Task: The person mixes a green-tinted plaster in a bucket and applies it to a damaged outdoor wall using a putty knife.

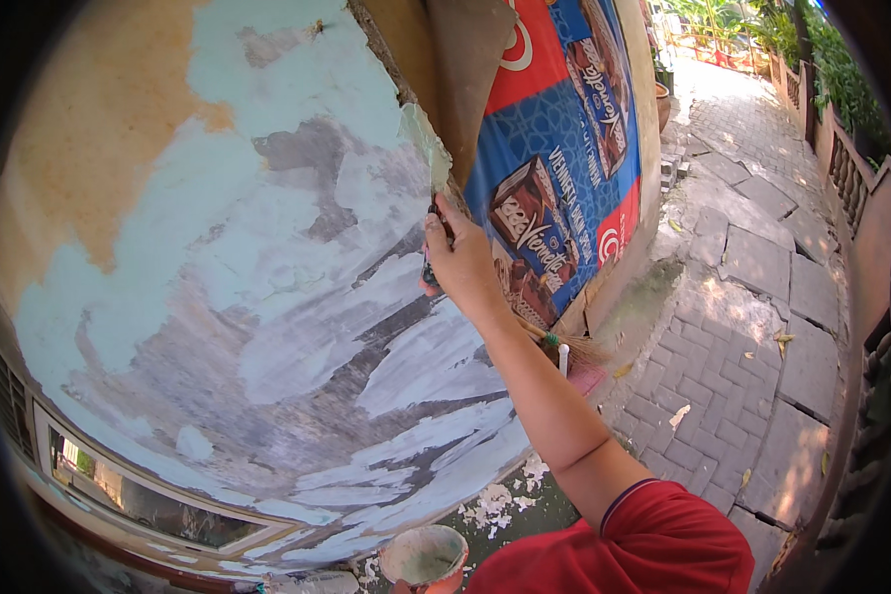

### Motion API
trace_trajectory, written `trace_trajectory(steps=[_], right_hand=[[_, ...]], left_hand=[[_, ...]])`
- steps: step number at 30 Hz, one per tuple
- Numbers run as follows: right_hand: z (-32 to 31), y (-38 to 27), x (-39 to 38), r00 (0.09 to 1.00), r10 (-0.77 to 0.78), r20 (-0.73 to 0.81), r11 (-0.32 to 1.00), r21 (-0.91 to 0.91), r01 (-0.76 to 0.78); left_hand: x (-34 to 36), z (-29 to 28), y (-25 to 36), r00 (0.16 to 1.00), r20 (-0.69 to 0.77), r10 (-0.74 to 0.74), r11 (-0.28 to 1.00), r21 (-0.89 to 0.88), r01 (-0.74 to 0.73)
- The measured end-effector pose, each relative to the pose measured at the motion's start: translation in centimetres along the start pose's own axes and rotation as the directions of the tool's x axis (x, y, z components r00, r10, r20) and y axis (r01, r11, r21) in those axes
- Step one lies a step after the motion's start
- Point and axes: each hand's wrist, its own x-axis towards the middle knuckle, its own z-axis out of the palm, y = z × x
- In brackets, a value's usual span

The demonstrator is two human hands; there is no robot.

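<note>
My right hand point(453, 252) is closed round the dark handle of a putty knife point(429, 275), its blade end up at the wall's right edge. Fresh pale green putty point(424, 139) covers that edge just above my fingers. The wall point(297, 366) carries uneven mint-green patches over grey and tan areas. Low in view is an orange tub point(447, 572) with greenish putty smeared inside. What looks like a thumb of my left hand point(402, 586) lies against the tub's side; the rest of that hand is out of sight.
Right of the wall edge hangs a blue and red printed banner point(535, 188), with a broom point(574, 345) beneath it. Paint flakes point(490, 507) litter the ground. A framed window point(148, 500) lies at lower left. A paved path point(713, 386) runs along a balustrade point(849, 178).
</note>
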Motion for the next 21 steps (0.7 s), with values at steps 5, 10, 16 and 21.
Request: trace_trajectory(steps=[5,10,16,21], right_hand=[[0.2,1.0,-1.7,0.999,-0.034,-0.020,0.996,-0.083,0.032],[-0.6,1.5,-4.3,1.000,-0.017,-0.002,0.994,-0.104,0.016],[-0.9,1.1,-2.6,0.995,-0.056,-0.082,0.998,0.010,0.057],[-2.1,-0.1,3.1,0.997,-0.072,0.023,0.985,0.158,0.067]], left_hand=[[0.2,-0.5,0.0,1.000,0.004,0.017,1.000,0.019,-0.017],[0.5,-1.1,0.1,0.999,-0.001,0.038,0.999,0.033,-0.038],[0.2,-1.5,-0.2,0.999,-0.010,0.047,0.998,0.043,-0.047],[-0.3,-1.4,-0.2,0.999,-0.014,0.045,0.998,0.042,-0.044]])
